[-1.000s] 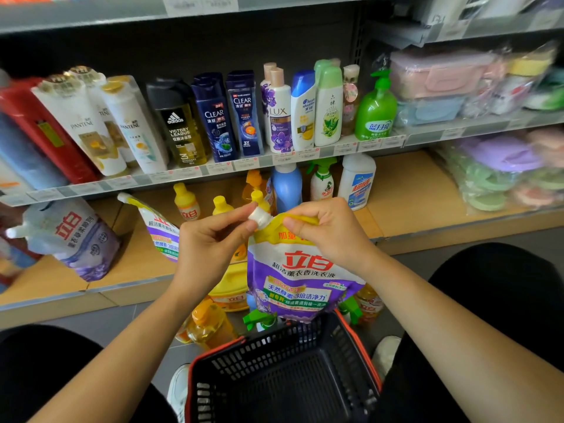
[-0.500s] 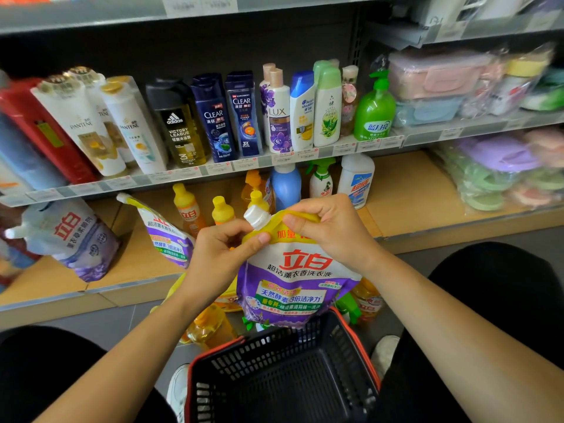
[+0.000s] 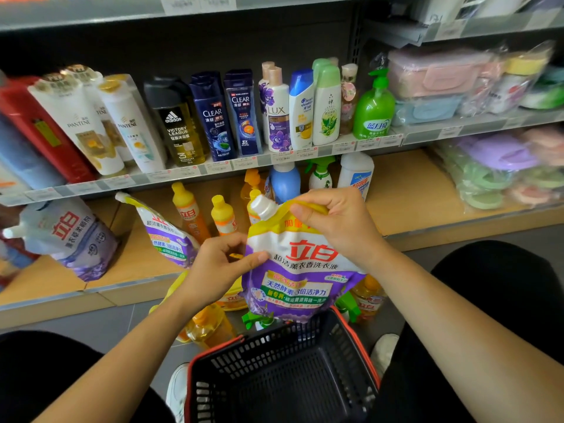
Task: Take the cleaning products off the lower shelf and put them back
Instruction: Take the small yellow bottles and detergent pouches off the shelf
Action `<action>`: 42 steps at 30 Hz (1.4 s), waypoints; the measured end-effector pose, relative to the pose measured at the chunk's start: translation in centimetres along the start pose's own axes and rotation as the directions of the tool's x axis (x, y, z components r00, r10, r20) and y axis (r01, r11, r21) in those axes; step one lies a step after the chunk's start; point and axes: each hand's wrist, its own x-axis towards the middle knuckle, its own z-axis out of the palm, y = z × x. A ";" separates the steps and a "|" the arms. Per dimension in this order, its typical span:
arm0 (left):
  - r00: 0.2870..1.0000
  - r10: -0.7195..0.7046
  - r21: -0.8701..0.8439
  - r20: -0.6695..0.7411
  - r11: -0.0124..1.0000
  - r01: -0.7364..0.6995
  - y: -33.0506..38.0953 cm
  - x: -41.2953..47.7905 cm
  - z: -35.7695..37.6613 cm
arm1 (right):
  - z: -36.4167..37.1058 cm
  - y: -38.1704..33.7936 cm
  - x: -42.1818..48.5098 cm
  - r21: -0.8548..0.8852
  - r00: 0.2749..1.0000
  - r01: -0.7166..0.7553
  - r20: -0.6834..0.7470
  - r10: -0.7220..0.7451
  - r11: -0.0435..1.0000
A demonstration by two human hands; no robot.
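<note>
At the far left of the lower shelf [image 3: 412, 193] a pale refill pouch [image 3: 70, 236] lies tilted, its spout toward the left. Next to it a purple-and-white pouch [image 3: 166, 236] leans back, and orange bottles [image 3: 187, 209] stand upright just beside it.

My left hand [image 3: 219, 264] comes next. Its thumb presses on the front of the detergent pouch [image 3: 299, 270] at the left edge, with the fingers curled in behind, so I pinch that edge. The pouch hangs upright in the air in front of the lower shelf, its bottom just above the far rim of the black basket [image 3: 283, 377] on the floor. Its white cap [image 3: 265, 206] points up and to the left.

My right hand [image 3: 338, 224] grips the yellow strip along the pouch's top, fingers curled over it. Behind that hand a blue bottle [image 3: 285, 181], a spray bottle [image 3: 320, 175] and a white bottle [image 3: 355, 172] stand on the shelf. Yellow bottles [image 3: 210, 328] sit on the floor by the basket, under the pouch.
</note>
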 end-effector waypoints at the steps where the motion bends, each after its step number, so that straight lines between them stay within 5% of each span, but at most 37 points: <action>1: 0.998 -0.038 0.008 0.040 0.999 0.038 -0.6 0.0 -0.1 | -0.3 -0.2 0.1 0.019 1.000 0.003 -0.028 -0.003 1.000; 7: 0.960 -0.276 0.033 0.054 0.961 0.274 -4.0 -0.7 0.8 | -1.4 -1.6 0.6 0.027 0.991 0.060 -0.124 -0.056 0.998; 11: 0.816 -0.566 -0.120 0.119 0.808 0.577 -5.8 -1.1 2.1 | -1.6 -1.9 0.6 0.015 0.988 0.048 -0.147 -0.045 0.999; 15: 0.825 -0.561 -0.352 0.067 0.761 0.545 -6.2 -0.8 3.0 | -2.3 -1.4 0.7 0.042 0.972 -0.005 -0.234 0.014 0.999; 19: 0.834 -0.512 -0.436 -0.205 0.811 0.390 -5.6 0.0 2.9 | -3.7 -0.1 1.0 0.001 0.939 -0.032 -0.341 0.030 0.999; 23: 0.789 -0.369 -0.339 -0.491 0.916 0.217 -4.7 0.5 0.8 | -5.2 2.5 1.2 -0.155 0.907 -0.134 -0.416 0.058 0.979; 27: 0.771 -0.072 -0.036 -0.633 0.997 0.064 -2.4 1.2 -1.4 | -4.9 5.8 0.9 -0.165 0.894 -0.276 -0.406 0.189 0.947; 31: 0.751 0.319 0.331 -0.579 0.933 -0.142 1.0 1.5 -1.8 | -3.3 7.6 0.4 -0.280 0.868 -0.418 -0.403 0.289 0.864; 35: 0.726 0.520 0.522 -0.450 0.813 -0.258 3.4 1.5 -2.3 | -1.3 5.5 0.2 -0.531 0.917 -0.243 -0.399 0.013 0.811; 38: 0.707 0.660 0.627 -0.253 0.669 -0.400 4.7 1.1 -2.2 | 0.9 3.1 0.3 -0.343 0.994 -0.071 -0.108 0.035 0.937; 42: 0.733 0.655 0.610 -0.184 0.661 -0.437 4.9 0.2 -1.0 | 3.1 2.0 0.2 -0.070 0.982 -0.104 0.148 0.113 0.992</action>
